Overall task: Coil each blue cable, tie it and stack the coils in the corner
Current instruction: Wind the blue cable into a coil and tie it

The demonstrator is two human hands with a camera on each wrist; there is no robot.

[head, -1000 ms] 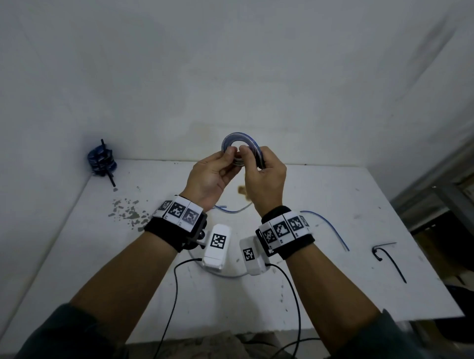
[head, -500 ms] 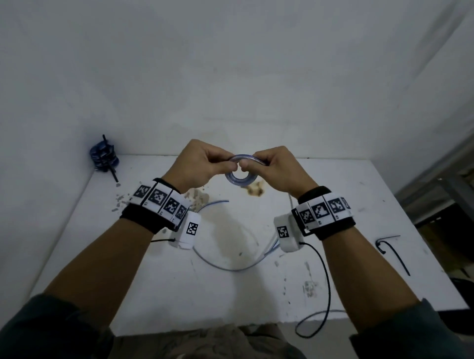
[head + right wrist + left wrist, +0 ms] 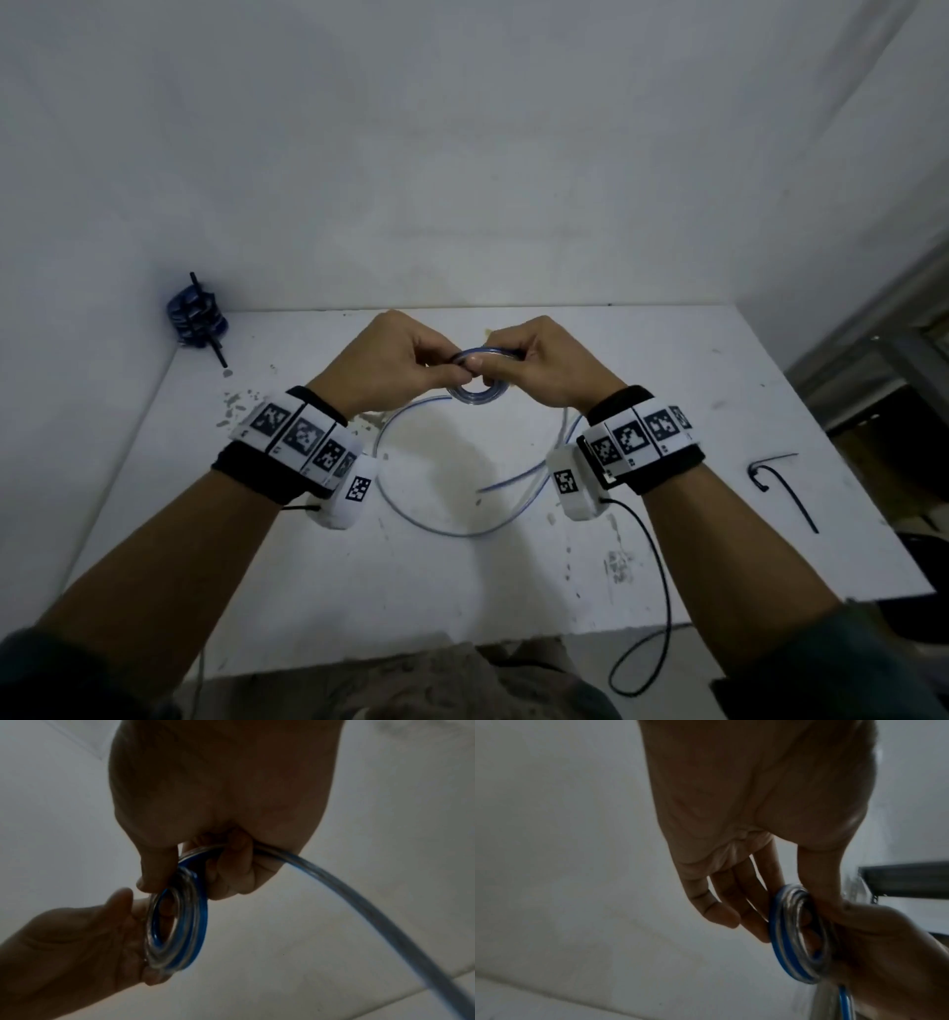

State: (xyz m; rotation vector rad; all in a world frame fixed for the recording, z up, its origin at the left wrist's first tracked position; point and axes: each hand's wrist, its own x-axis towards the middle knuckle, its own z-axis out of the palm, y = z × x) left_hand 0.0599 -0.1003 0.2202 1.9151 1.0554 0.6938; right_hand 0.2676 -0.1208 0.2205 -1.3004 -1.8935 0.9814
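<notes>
From the head view I see both hands raised over the white table (image 3: 513, 591); my left hand (image 3: 380, 367) and right hand (image 3: 544, 362) meet on a small blue cable coil (image 3: 477, 398), held in the air between them, fingers curled and pinching its top edge; the uncoiled tail of the blue cable (image 3: 436, 527) loops on the table below and runs up toward my right hand; in the far left corner stands the stack of finished coils (image 3: 196, 321), and a black tie (image 3: 780, 485) lies well apart on the right.

In the left wrist view the coil (image 3: 790, 939) shows several tight turns side by side; my left thumb and forefinger pinch its near rim, the other fingers (image 3: 721, 914) hanging loose, while the right hand (image 3: 890, 959) clasps the far side.

In the right wrist view my right thumb and curled fingers grasp the top of the coil (image 3: 180, 925), and the free cable (image 3: 359, 898) leaves under the palm; the left hand (image 3: 77, 939) cradles the other side.

I judge the winding is partly done; to do it well I would keep the left pinch firm so the turns do not spring apart, feed the tail through the right fingers under light tension, and lay each new turn flat against the last before reaching for a tie.
</notes>
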